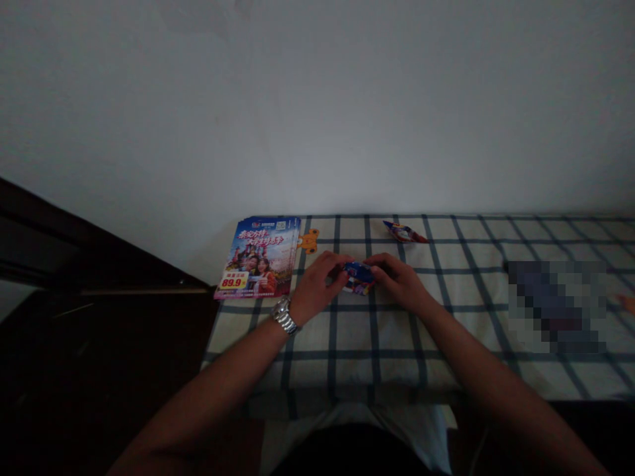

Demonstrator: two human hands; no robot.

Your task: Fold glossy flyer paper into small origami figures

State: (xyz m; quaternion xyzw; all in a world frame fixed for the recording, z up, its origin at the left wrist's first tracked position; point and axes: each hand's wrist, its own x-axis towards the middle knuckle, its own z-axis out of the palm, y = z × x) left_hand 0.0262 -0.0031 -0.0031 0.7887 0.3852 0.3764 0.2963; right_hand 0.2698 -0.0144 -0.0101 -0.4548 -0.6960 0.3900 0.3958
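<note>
**Two hands close on a small foil packet [358, 276] over a checked cloth [377, 370]**

Head view: the left hand [317, 285], a steel wristwatch [284, 315] at its wrist, and the right hand [399, 281] grip the blue-and-red packet from either end, its long axis apparently running across between them; the fingers hide much of it. A second packet [404, 232] lies ahead of the right hand. A stack of printed leaflets [258, 258] sits left of the left hand, an orange cut-out [308, 241] ahead of it. Well right of the right hand, a pixelated patch [555, 305] obscures whatever lies there.
</note>
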